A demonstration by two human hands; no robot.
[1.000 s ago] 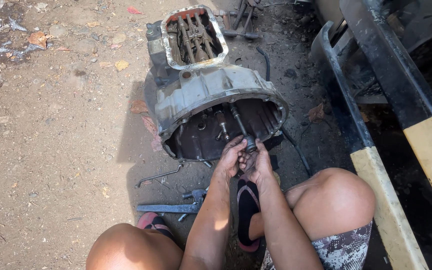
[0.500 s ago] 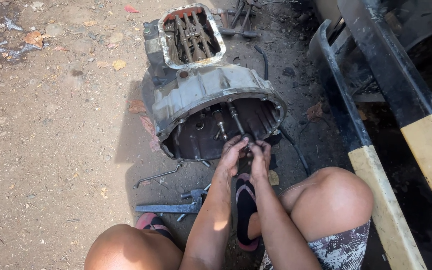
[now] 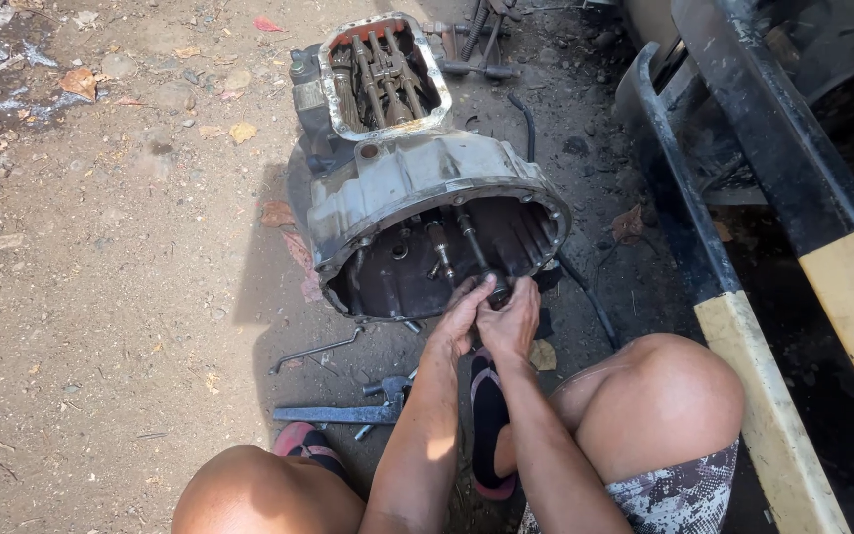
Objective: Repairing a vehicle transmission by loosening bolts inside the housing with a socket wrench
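A grey metal gearbox (image 3: 417, 183) lies on the dirt, its round bell housing open toward me and its top cover off, showing rods and gears. A dark input shaft (image 3: 469, 240) sticks out of the housing. My left hand (image 3: 462, 318) and my right hand (image 3: 511, 318) are pressed together around the shaft's near end, fingers closed on it. Whether a small part sits between my fingers is hidden.
A wrench-like tool (image 3: 343, 412) and a thin bent rod (image 3: 316, 349) lie on the ground by my left knee. A black and yellow vehicle frame (image 3: 743, 326) runs along the right. A black hose (image 3: 585, 292) trails beside the housing. Bare dirt spreads left.
My view has shifted slightly. Both hands have stayed clasped on the shaft end, moving a little toward the housing.
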